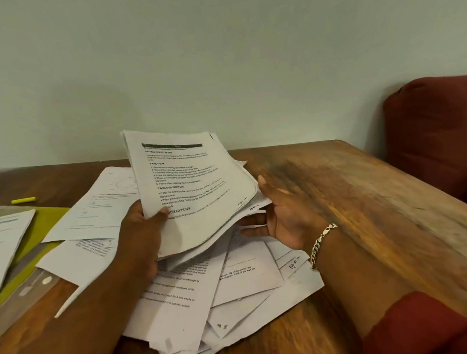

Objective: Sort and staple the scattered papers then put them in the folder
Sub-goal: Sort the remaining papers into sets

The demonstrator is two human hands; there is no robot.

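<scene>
You hold a gathered stack of papers [197, 191] tilted up above the loose sheets [236, 284] spread across the desk [355, 194]. Your left hand [143, 227] pinches its lower left corner, thumb on top; your right hand [281, 217] is open, fingers extended under the right edge. This looks like the sorting step: next, square the edges, probably. The top page reads "TASK GOAL" and "TASK DESCRIPTION". The yellow-green folder [47, 221] lies at left under other sheets. No stapler shows.
</scene>
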